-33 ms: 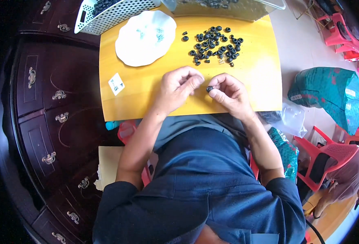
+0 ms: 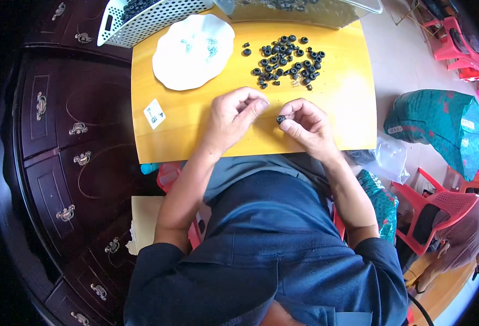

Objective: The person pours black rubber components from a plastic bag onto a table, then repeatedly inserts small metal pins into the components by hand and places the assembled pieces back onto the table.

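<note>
Above the near part of the yellow table (image 2: 185, 141), my right hand (image 2: 309, 127) pinches a small round black part (image 2: 281, 119) with a hole in it between thumb and forefinger. My left hand (image 2: 234, 117) is a short gap to its left, thumb pressed against curled fingers. Whatever may be in that pinch is too small or hidden to make out. Beyond both hands lies a loose spread of similar small black parts (image 2: 275, 59), some ring-like, some domed. A few tiny clear pieces (image 2: 296, 83) lie at the spread's near edge.
A white scalloped plate (image 2: 190, 60) lies at the far left of the table, near a small white label (image 2: 154, 113). Behind stand a perforated white basket (image 2: 158, 24) and a clear bin (image 2: 304, 20), both holding dark parts. Dark drawers (image 2: 49, 108) flank the left; green bags (image 2: 437, 127) lie right.
My left hand has drawn slightly to the left, widening the gap to my right hand. The right hand stays almost in place with the black part.
</note>
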The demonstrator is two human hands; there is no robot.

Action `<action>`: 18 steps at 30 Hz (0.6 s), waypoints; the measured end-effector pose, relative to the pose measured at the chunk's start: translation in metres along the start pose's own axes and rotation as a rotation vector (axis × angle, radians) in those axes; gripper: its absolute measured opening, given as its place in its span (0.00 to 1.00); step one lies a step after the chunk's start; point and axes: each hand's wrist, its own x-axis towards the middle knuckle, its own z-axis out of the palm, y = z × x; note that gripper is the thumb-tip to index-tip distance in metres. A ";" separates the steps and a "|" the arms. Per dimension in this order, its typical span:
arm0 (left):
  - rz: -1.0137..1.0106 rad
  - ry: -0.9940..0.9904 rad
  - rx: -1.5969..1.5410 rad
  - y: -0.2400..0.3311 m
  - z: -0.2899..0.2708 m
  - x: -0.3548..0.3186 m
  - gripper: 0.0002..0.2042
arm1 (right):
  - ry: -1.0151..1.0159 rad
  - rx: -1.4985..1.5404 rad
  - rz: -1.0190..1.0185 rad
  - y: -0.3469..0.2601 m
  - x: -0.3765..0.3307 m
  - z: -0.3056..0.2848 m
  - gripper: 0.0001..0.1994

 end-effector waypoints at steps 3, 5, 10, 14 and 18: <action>0.167 0.144 0.399 0.010 -0.005 0.012 0.09 | 0.058 0.048 0.028 -0.001 0.002 -0.001 0.08; 0.205 0.145 0.683 0.011 -0.004 0.017 0.09 | 0.135 0.054 -0.001 -0.006 0.005 0.004 0.08; 0.293 0.205 0.771 0.003 0.003 0.029 0.09 | 0.183 0.077 0.048 -0.006 0.008 0.005 0.09; 0.401 0.206 0.865 0.001 0.004 0.037 0.09 | 0.219 0.115 0.070 -0.008 0.009 0.006 0.10; 0.406 0.193 0.886 0.003 0.004 0.040 0.07 | 0.240 0.120 0.086 -0.009 0.010 0.006 0.10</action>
